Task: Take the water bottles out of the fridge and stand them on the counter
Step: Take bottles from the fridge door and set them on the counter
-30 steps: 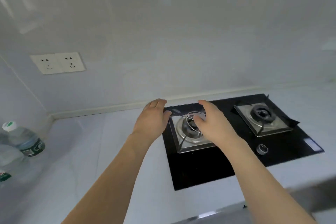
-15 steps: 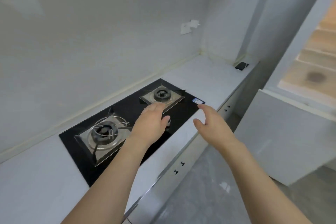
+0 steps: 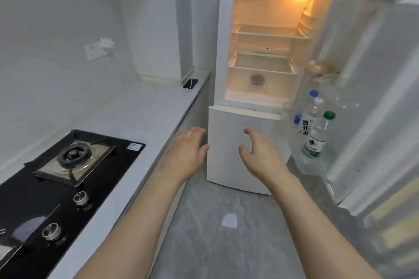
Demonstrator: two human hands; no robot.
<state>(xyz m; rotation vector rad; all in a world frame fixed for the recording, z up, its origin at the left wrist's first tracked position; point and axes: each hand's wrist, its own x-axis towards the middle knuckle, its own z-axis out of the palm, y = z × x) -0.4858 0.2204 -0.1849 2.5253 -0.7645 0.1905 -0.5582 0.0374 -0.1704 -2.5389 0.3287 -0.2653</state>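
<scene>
1. Left hand (image 3: 189, 150) is reaching forward over the floor beside the counter (image 3: 145, 111) edge, palm down, fingers loosely spread, gripping nothing.
2. Counter is showing no bottles in this view; only a gas hob (image 3: 63, 176) at its near end and a small dark object (image 3: 190, 84), possibly a phone, at the far end are lying on it. No sign here of a bottle already set down.
3. Right hand (image 3: 258, 154) is extending toward the fridge (image 3: 260, 52), fingers curled and parted, empty, short of any bottle.
4. Fridge is standing with its upper door (image 3: 374, 97) swung wide; lit shelves are looking bare.
5. Water bottles (image 3: 314, 133) are sitting upright in the lower door rack, right of the right hand: at least three caps, two blue and one green. Exact count unclear through the clear plastic.
6. Judgement: fetching is only getting under way; every bottle seen here is waiting to be gripped, carried left and stood on the counter.
</scene>
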